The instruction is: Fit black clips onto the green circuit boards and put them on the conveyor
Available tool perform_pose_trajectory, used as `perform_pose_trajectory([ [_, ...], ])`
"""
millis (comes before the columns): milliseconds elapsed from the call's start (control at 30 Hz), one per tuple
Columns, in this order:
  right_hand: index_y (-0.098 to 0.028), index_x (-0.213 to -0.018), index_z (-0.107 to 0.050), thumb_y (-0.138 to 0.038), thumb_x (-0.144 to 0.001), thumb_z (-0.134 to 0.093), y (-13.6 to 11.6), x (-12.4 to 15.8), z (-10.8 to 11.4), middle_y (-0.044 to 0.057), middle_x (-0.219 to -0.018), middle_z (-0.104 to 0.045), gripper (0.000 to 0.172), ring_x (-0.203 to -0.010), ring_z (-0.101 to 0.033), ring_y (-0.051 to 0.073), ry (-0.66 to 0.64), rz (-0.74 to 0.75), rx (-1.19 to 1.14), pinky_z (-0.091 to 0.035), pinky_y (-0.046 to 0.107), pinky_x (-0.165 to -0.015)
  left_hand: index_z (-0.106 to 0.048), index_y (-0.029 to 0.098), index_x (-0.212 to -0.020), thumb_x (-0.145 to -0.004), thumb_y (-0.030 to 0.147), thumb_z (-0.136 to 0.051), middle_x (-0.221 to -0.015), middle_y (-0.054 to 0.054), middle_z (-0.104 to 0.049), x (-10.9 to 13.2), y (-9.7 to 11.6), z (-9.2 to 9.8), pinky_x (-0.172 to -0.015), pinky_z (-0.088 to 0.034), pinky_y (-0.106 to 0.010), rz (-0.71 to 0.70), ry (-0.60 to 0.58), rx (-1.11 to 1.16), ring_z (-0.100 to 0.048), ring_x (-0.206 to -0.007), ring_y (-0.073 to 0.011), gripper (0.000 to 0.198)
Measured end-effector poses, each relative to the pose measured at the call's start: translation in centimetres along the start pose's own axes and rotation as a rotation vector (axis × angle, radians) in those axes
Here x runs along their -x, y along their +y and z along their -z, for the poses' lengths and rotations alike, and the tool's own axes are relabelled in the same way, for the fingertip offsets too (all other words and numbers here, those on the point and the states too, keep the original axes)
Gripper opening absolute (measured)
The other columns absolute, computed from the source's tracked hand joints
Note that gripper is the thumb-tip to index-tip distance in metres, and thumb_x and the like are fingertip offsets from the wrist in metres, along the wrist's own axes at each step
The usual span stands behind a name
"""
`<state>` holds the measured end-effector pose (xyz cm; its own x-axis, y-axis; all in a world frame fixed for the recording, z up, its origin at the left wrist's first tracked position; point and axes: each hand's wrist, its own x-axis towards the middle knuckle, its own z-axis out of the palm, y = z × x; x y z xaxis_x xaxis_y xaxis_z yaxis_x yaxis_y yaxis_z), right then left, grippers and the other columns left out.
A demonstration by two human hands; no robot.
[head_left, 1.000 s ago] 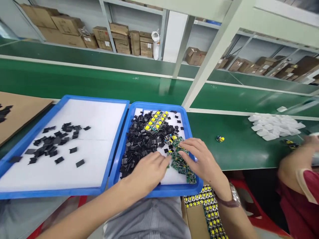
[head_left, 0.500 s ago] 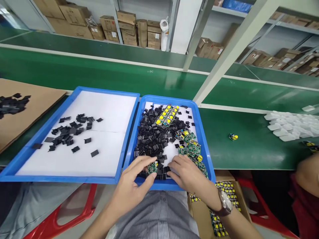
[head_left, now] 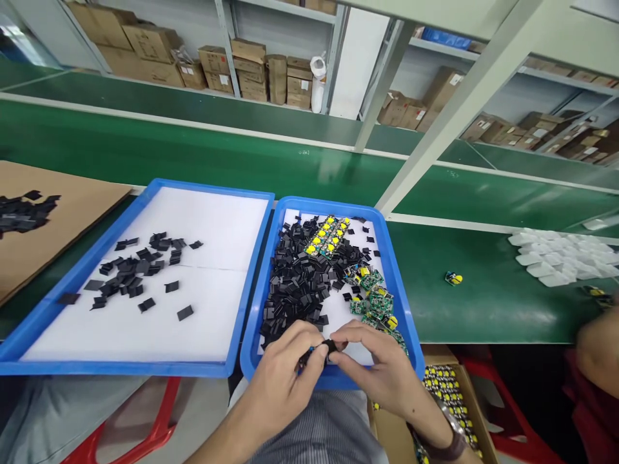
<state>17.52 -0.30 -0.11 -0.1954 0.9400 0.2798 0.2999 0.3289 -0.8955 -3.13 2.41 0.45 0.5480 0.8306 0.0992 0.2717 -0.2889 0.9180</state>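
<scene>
Two hands, the left hand (head_left: 285,374) and the right hand (head_left: 374,361), meet over the near end of the blue tray (head_left: 333,205), both pinched narrow on one small black piece (head_left: 331,346) that lies between their fingertips. Under the left fingers sits a dark part (head_left: 305,357), mostly hidden; what it is I cannot tell. Gripping from both sides probably keeps so small a piece steady and lets it be turned finely. Just beyond the left hand spreads the heap of loose black pieces (head_left: 294,283); just beyond the right lie the green circuit boards (head_left: 380,301). That split likely puts each kind within short reach. Past both hands rests a block of yellow-topped boards (head_left: 329,237), perhaps set there for room.
</scene>
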Motion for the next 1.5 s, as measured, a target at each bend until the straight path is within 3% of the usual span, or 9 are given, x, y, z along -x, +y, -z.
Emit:
perform_pose_trajectory([
  [133,-0.023,-0.091,-0.076,-0.019,-0.092,-0.077,0.6,0.4,-0.6,0.001,-0.087,-0.073,0.005,-0.079,-0.068,0.015,0.076,-0.255,-0.427,-0.056,0.027,-0.074,-0.064,0.020,-0.102,-0.105,0.014,-0.047,-0.097,-0.004,-0.063,0.0,0.4,-0.5,-0.077,-0.047,-0.026,-0.106,0.040,-0.001,-0.060,-0.085,-0.0146,0.018],
  [267,-0.021,-0.086,-0.078,-0.027,-0.088,-0.082,1.1,1.0,-1.0,0.000,-0.081,-0.071,0.007,-0.067,-0.067,0.011,0.016,-0.479,-0.825,-0.056,0.024,-0.066,-0.064,0.020,-0.096,-0.103,0.011,-0.049,-0.092,-0.003,-0.064,0.0,0.6,-1.0,-0.077,-0.049,-0.024,-0.135,0.036,0.063,-0.061,-0.084,-0.0135,0.019],
  [700,-0.026,-0.101,-0.076,-0.006,-0.092,-0.070,0.5,2.4,-3.4,0.002,-0.091,-0.072,0.023,-0.086,-0.069,0.017,0.383,-0.092,-0.180,-0.059,0.028,-0.075,-0.065,0.020,-0.095,-0.097,0.007,-0.057,-0.090,-0.001,-0.067,0.7,0.5,-3.7,-0.077,-0.052,-0.021,-0.142,0.367,-0.097,-0.066,-0.082,-0.0122,0.015],
  [933,-0.021,-0.121,-0.071,0.010,-0.089,-0.061,0.6,2.1,-3.3,0.009,-0.109,-0.076,0.046,-0.104,-0.071,0.021,0.430,0.213,0.074,-0.061,0.038,-0.094,-0.065,0.020,-0.084,-0.095,0.009,-0.060,-0.084,0.000,-0.070,0.6,1.3,-4.7,-0.072,-0.054,-0.020,-0.117,0.348,0.020,-0.067,-0.076,-0.0115,0.017],
  [1033,-0.022,-0.119,-0.072,0.009,-0.089,-0.062,0.7,2.3,-2.4,0.008,-0.106,-0.076,0.043,-0.103,-0.071,0.020,0.459,0.178,0.069,-0.060,0.037,-0.093,-0.069,0.021,-0.090,-0.097,0.011,-0.061,-0.089,-0.001,-0.071,0.7,0.7,-4.3,-0.079,-0.056,-0.022,-0.068,0.322,0.057,-0.069,-0.083,-0.0131,0.014],
  [1133,-0.025,-0.111,-0.074,0.001,-0.092,-0.063,0.8,2.5,-1.5,0.005,-0.100,-0.074,0.034,-0.096,-0.070,0.019,0.493,0.035,-0.077,-0.061,0.032,-0.081,-0.070,0.026,-0.121,-0.099,0.021,-0.063,-0.118,-0.007,-0.071,0.6,-0.1,-3.1,-0.090,-0.059,-0.027,0.099,0.310,0.166,-0.070,-0.106,-0.0184,0.023],
  [1267,-0.027,-0.106,-0.077,-0.008,-0.095,-0.066,0.8,2.4,-1.0,0.005,-0.096,-0.071,0.025,-0.090,-0.068,0.018,0.427,-0.097,-0.190,-0.059,0.027,-0.071,-0.042,0.032,-0.156,-0.105,0.031,-0.057,-0.152,-0.012,-0.055,0.6,-0.5,-2.2,-0.097,-0.061,-0.037,0.238,0.151,0.492,-0.072,-0.107,-0.0202,0.053],
  [1400,-0.028,-0.104,-0.079,-0.010,-0.096,-0.066,0.5,2.3,-1.3,0.007,-0.100,-0.073,0.024,-0.095,-0.069,0.019,0.386,-0.130,-0.250,-0.061,0.029,-0.077,-0.050,0.027,-0.146,-0.103,0.031,-0.060,-0.143,-0.015,-0.063,0.7,-0.6,-2.6,-0.091,-0.064,-0.040,0.286,0.111,0.666,-0.072,-0.109,-0.0238,0.045],
  [1500,-0.030,-0.105,-0.079,-0.009,-0.094,-0.068,0.4,2.4,-1.5,0.005,-0.098,-0.075,0.026,-0.095,-0.071,0.019,0.385,-0.136,-0.286,-0.062,0.029,-0.081,-0.066,0.025,-0.128,-0.097,0.027,-0.070,-0.135,-0.012,-0.069,0.8,-1.2,-2.7,-0.096,-0.059,-0.038,0.234,0.131,0.447,-0.070,-0.114,-0.0242,0.032],
])
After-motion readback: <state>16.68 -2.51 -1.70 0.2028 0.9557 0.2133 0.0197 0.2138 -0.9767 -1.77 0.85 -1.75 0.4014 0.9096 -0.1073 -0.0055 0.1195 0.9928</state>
